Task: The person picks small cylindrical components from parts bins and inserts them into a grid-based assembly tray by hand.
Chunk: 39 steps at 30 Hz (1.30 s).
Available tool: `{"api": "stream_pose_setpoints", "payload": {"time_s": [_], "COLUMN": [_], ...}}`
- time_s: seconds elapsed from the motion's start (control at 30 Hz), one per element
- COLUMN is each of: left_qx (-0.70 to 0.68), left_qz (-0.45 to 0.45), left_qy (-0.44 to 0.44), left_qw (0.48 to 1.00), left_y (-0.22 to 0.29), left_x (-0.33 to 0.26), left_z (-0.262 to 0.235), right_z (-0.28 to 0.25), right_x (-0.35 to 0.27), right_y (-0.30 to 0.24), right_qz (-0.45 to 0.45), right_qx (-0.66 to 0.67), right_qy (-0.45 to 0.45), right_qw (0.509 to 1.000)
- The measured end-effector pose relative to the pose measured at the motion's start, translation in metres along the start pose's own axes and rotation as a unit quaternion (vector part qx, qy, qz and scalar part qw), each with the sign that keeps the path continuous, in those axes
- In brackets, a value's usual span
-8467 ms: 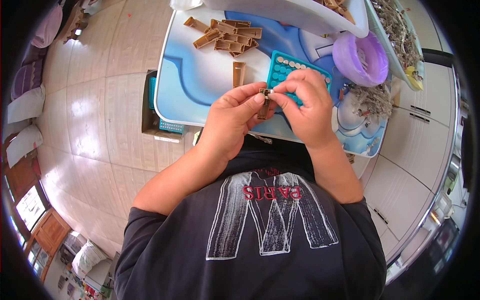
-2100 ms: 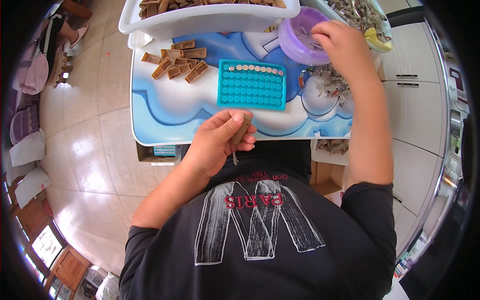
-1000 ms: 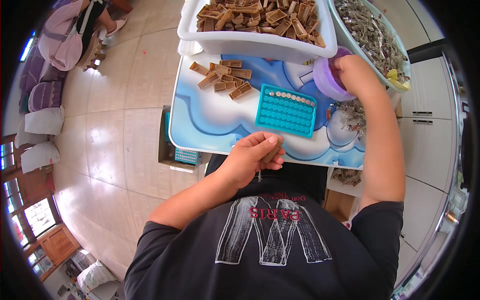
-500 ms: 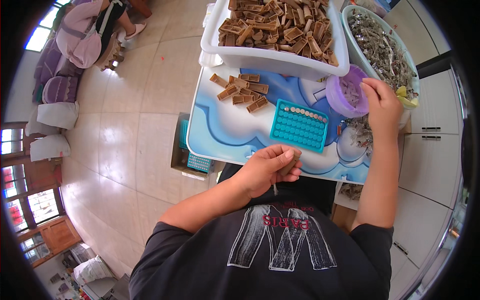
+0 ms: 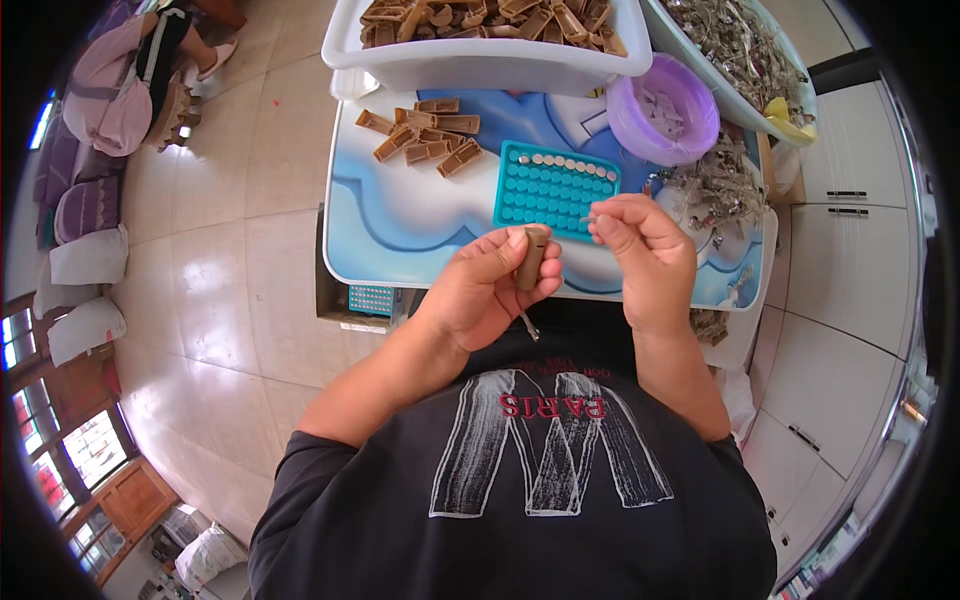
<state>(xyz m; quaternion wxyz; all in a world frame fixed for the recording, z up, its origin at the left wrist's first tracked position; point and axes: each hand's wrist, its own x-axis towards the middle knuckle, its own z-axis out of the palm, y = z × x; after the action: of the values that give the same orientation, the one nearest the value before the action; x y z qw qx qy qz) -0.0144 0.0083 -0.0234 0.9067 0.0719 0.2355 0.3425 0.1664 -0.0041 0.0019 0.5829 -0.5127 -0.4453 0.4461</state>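
Between the thumb and fingers of my left hand (image 5: 487,277) is a brown plastic casing (image 5: 533,258), held tilted in front of my chest. A thin metal piece (image 5: 530,326) sticks out below that hand. My right hand (image 5: 652,252) is close by on the right, pinching a small pale piece (image 5: 590,218) at its fingertips, apart from the casing. Just beyond the hands lies a teal tray (image 5: 553,190) with rows of round pockets; silvery discs (image 5: 568,165) sit along its far row. Several brown casings (image 5: 428,133) lie loosely piled to the left of the tray.
A white tub (image 5: 490,66) heaped with brown parts stands at the far edge of the blue-and-white table (image 5: 400,250). Right of it are a purple bowl (image 5: 690,140) of small clear pieces and a pale basin (image 5: 735,112) of metal parts. More metal parts (image 5: 722,185) lie beside the bowl.
My right hand has come back from the purple bowl toward my left hand, now with a small pale piece in its fingers. The left hand has lifted and turned the casing more upright.
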Motion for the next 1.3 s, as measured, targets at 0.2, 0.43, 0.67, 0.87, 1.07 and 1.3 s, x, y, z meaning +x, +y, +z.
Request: {"api": "stream_pose_setpoints", "payload": {"time_s": [0.2,0.43,0.67,0.87,1.07,1.3], "left_qx": [0.013,0.036,0.060,0.040,0.067,0.059], "left_qz": [0.011,0.033,0.023,-0.015,-0.011,-0.006], "left_qy": [-0.008,-0.036,-0.002,0.058,0.027,0.046], "left_qw": [1.000,0.998,0.998,0.997,0.997,0.997], "left_y": [-0.001,-0.003,-0.006,-0.002,-0.008,-0.009], "left_x": [0.002,0.000,-0.001,-0.004,-0.002,-0.006], "left_z": [0.003,0.010,0.011,0.019,0.011,0.018], "right_z": [0.010,0.014,0.013,0.013,0.013,0.014], "right_x": [-0.012,-0.011,-0.011,-0.012,-0.012,-0.015], "right_y": [-0.003,-0.001,-0.003,0.000,0.003,0.001], "right_qz": [-0.199,-0.286,-0.316,-0.295,-0.298,-0.296], "right_qx": [-0.255,-0.298,-0.375,-0.328,-0.314,-0.289], "right_qy": [-0.049,-0.058,-0.088,-0.055,-0.055,-0.049], "right_qw": [0.945,0.909,0.867,0.896,0.900,0.909]}}
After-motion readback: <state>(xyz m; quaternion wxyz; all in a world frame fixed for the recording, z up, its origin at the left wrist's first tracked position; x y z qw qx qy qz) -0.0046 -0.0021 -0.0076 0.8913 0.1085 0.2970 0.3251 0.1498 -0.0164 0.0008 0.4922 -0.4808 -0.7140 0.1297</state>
